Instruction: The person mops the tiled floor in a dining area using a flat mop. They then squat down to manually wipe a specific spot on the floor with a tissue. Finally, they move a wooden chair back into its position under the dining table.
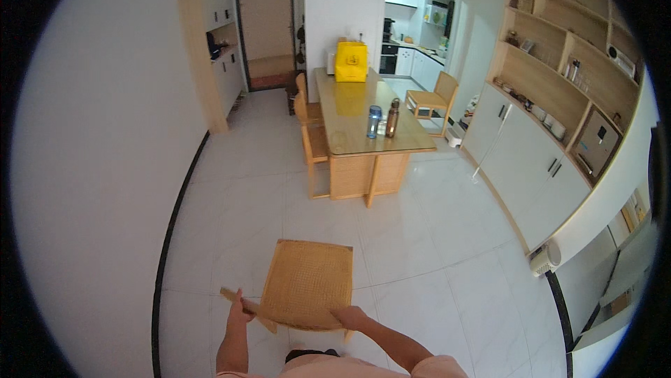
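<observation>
Directly in front of me is a wooden chair (pixel 309 281) with a broad woven rattan panel facing up. My left hand (pixel 241 309) is wrapped around a wooden bar (pixel 229 293) that juts out at the chair's left. At the near right corner of the panel, my right hand (pixel 350 318) grips the edge, its fingers partly hidden. Short wooden parts show below the near edge. Whether the chair rests on the floor or is lifted cannot be told.
Ahead stands a glass-topped wooden dining table (pixel 361 139) bearing a yellow bag (pixel 350 62), a blue bottle (pixel 374 122) and a brown bottle (pixel 392 118). Wooden chairs (pixel 314 142) line its left; another chair (pixel 435 97) stands right. A cabinet (pixel 524 152) runs along the right wall.
</observation>
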`<act>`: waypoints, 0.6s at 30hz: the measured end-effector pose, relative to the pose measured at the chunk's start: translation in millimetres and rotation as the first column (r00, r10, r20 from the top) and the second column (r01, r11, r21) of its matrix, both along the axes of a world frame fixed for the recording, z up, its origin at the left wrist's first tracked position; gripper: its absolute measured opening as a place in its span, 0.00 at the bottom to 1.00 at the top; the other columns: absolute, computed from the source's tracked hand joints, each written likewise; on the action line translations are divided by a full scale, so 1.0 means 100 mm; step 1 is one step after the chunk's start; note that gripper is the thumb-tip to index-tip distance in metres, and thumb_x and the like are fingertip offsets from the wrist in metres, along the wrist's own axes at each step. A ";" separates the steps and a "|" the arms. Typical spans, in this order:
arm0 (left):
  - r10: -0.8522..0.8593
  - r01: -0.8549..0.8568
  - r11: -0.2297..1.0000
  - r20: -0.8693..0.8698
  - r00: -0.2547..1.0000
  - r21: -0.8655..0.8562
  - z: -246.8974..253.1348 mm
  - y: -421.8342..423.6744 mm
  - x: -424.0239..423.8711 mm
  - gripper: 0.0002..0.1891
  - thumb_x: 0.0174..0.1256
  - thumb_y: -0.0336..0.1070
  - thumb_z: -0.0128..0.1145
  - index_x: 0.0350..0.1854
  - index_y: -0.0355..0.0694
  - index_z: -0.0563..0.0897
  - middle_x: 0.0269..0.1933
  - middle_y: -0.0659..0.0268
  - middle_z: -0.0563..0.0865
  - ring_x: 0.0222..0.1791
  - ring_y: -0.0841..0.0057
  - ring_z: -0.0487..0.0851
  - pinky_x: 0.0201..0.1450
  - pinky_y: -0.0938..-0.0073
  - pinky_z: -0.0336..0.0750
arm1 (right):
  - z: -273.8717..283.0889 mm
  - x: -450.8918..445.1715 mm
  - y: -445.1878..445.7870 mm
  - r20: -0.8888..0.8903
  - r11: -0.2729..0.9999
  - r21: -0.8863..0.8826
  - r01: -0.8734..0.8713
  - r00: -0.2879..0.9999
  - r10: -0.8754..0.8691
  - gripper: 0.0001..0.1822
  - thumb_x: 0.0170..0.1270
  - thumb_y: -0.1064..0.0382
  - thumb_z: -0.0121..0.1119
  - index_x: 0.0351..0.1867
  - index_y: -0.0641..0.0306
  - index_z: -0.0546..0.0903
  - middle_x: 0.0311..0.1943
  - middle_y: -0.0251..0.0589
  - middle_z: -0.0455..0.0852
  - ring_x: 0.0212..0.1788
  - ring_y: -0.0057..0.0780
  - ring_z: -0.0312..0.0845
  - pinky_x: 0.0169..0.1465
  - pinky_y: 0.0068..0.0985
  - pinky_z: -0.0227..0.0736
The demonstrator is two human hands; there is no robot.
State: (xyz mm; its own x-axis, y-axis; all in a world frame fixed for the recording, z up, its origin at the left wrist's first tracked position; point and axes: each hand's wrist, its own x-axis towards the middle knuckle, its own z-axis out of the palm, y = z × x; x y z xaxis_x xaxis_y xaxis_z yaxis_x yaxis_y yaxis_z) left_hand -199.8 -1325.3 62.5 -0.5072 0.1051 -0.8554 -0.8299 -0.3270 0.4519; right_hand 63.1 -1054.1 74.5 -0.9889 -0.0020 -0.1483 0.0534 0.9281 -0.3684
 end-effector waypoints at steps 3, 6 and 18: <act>0.047 -0.046 0.994 -0.008 0.999 0.103 -0.21 0.12 0.41 0.20 0.50 0.50 0.62 0.37 0.44 0.70 0.37 0.63 0.73 0.38 0.66 0.74 0.42 0.58 0.73 | -0.04 0.31 0.48 0.104 1.000 -0.003 0.010 0.995 -0.010 0.15 0.54 0.62 0.52 0.44 0.56 0.71 0.28 0.48 0.81 0.33 0.47 0.79 0.32 0.39 0.72; 0.058 -0.062 0.992 0.035 0.998 0.114 -0.34 0.48 0.61 0.19 0.50 0.46 0.60 0.39 0.43 0.70 0.40 0.62 0.73 0.40 0.67 0.74 0.44 0.59 0.73 | 0.08 0.48 0.98 0.237 0.996 -0.065 0.064 0.970 -0.047 0.14 0.53 0.61 0.53 0.42 0.56 0.72 0.27 0.46 0.81 0.32 0.47 0.78 0.31 0.40 0.71; -0.045 0.063 0.940 -0.061 0.997 0.336 -0.52 3.20 1.03 0.14 0.51 0.43 0.53 0.35 0.41 0.69 0.35 0.61 0.73 0.34 0.66 0.75 0.38 0.58 0.75 | -0.05 0.99 3.60 0.300 0.995 0.000 0.102 0.949 -0.098 0.21 0.53 0.60 0.55 0.51 0.48 0.72 0.35 0.42 0.82 0.38 0.43 0.79 0.39 0.39 0.73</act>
